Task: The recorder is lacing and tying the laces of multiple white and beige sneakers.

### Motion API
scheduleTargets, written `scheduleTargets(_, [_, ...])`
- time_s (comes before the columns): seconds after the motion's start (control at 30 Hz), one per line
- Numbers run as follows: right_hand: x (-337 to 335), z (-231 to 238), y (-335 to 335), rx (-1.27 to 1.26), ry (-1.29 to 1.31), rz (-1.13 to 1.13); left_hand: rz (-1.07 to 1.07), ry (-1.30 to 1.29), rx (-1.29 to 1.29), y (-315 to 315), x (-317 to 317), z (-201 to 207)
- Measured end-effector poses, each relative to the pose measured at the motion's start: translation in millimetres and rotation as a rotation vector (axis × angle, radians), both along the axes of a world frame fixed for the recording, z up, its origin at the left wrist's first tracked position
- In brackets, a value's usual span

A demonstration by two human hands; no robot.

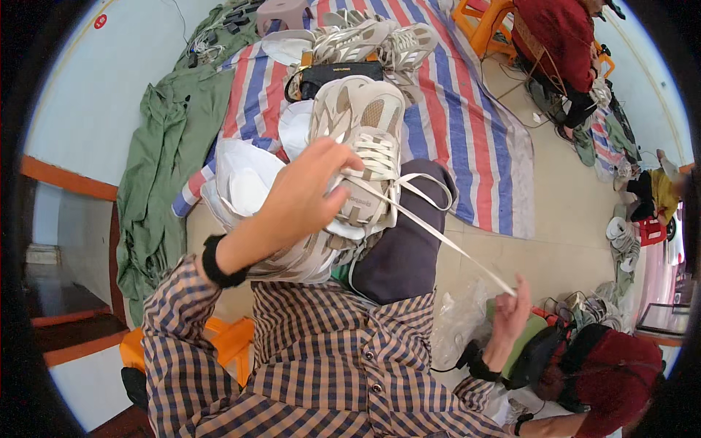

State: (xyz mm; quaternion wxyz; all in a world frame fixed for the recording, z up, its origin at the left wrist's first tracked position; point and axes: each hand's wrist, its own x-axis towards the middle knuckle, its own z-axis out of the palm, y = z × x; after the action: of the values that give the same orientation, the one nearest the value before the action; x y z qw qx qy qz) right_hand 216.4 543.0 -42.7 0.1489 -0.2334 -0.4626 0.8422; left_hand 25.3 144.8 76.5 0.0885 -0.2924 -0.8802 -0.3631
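Note:
A beige and white lace-up sneaker [377, 146] rests in front of me above my lap, its toe pointing away and its tongue toward me. My left hand [307, 190] is at the left side of its laces, fingers curled with thumb and forefinger close together; whatever they grip is hidden. Off to the lower right, my right hand [509, 314] pinches the end of a cream shoelace [453, 244], which runs taut from the sneaker. Another lace end [431, 179] loops loosely over my dark trouser leg. A second, similar sneaker [330, 106] lies against its left side.
Beyond lie more sneakers [350, 36] and a black box [339, 75] on a striped sheet [475, 146]. Green cloth [164, 139] hangs at left. A co-worker in dark red [613, 372] is close at lower right; another person [555, 36] sits farther off. Clear plastic [456, 321] lies near my right hand.

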Motion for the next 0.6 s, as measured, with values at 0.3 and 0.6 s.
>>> scheduleTargets(0.3, [-79, 36, -109, 0.552, 0.012, 0.394, 0.098, -0.656, 0.272, 10, 83, -52])
scheduleTargets(0.6, [-166, 70, -191, 1.266, 0.523, 0.363, 0.120, -1.037, 0.587, 31, 79, -39])
